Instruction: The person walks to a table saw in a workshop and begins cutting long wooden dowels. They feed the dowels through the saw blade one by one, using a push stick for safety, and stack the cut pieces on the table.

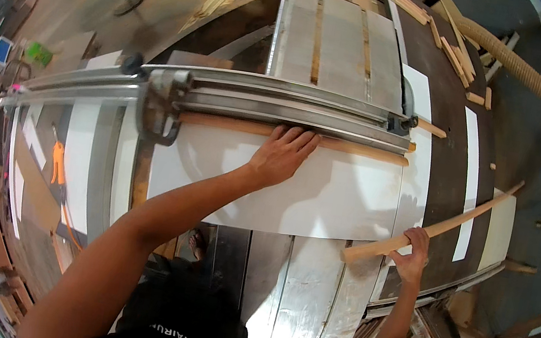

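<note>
My left hand (281,156) rests over a long wooden strip (360,151), its fingers curled on it and holding it against the metal crosscut fence (279,109). The strip lies along the fence on a white panel (212,185). At the right, my right hand (413,255) grips a second wooden strip (462,217) near its closer end. That strip slants up toward the far right, over the dark table and a narrow white piece (468,178). Part of the left fingertips is hidden at the fence.
Beyond the fence extends a slotted metal table (341,47). A clamp-like stop (161,107) sits on the fence's left part. Wood offcuts (455,57) and a ribbed hose (529,78) lie far right. At left are an orange air gun (59,162) and white boards (81,148).
</note>
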{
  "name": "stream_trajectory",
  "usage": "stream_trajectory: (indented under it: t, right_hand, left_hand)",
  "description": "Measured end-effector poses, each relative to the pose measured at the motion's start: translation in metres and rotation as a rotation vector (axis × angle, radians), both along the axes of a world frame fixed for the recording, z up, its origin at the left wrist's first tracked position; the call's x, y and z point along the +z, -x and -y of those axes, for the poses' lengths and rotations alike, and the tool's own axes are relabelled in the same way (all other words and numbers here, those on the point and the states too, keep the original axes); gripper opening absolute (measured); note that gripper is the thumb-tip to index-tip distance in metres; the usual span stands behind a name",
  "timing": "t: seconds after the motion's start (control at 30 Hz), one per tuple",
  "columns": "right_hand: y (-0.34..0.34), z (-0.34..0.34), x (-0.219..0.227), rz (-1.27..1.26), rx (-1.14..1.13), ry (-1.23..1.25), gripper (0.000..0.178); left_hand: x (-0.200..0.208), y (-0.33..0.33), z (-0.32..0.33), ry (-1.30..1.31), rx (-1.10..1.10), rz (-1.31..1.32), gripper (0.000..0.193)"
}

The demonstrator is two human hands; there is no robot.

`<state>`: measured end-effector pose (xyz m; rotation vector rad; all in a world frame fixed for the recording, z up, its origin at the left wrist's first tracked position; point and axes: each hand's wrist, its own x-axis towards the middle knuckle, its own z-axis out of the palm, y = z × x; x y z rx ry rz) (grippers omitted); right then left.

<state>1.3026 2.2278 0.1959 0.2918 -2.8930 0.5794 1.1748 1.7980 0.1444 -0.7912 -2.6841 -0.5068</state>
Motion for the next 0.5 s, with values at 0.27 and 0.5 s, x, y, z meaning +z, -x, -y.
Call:
stream_trajectory:
  t: [0.27, 0.5]
  right_hand:
    - [0.042, 0.11, 0.078, -0.175, 0.023, 0.184, 0.062]
    - [0.094, 0.264, -0.004, -0.285, -0.082, 0.001, 0.07]
  left_hand:
    - [-0.005, -0.102, 0.0, 0.012, -0.041, 0.109, 0.037]
    - [0.003, -0.147, 0.003, -0.074, -0.064, 0.078, 0.046]
